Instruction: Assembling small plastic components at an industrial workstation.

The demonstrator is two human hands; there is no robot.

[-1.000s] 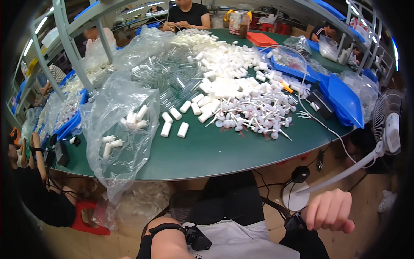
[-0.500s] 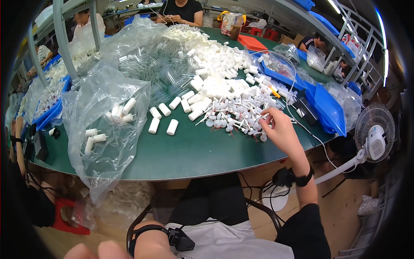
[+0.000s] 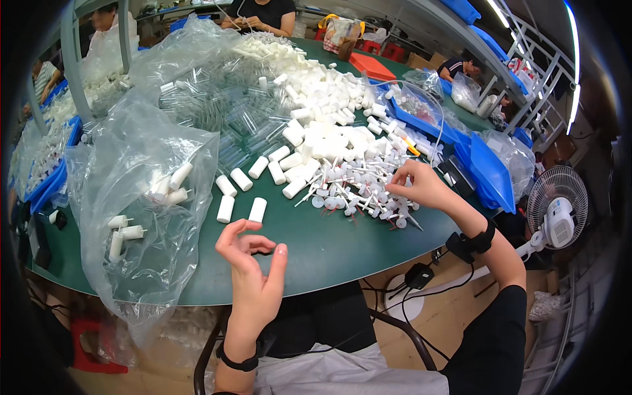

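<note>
My left hand [image 3: 255, 276] is above the near table edge, its fingers curled and apart with nothing between them. Just beyond its fingertips two white cylinders stand out, the closer one a short white cylinder [image 3: 257, 210] lying by itself. My right hand [image 3: 424, 186] is at the right side of a heap of small white discs with thin stems [image 3: 349, 191], some with red wires. Its thumb and forefinger are pinched together at the heap; whatever they hold is too small to make out. Behind lies a big pile of white cylinders [image 3: 336, 141].
A clear plastic bag [image 3: 148, 230] holding several stemmed cylinders drapes over the table edge at left. Clear tubes [image 3: 220, 108] lie in a mass behind it. Blue trays [image 3: 487, 168] and a white fan [image 3: 558, 214] are at right. Across the green table [image 3: 316, 257] sits another person [image 3: 266, 16].
My left hand has come up from the lower edge to over the table, its fingers apart. The right hand stays at the stemmed discs, its thumb and forefinger now closed together.
</note>
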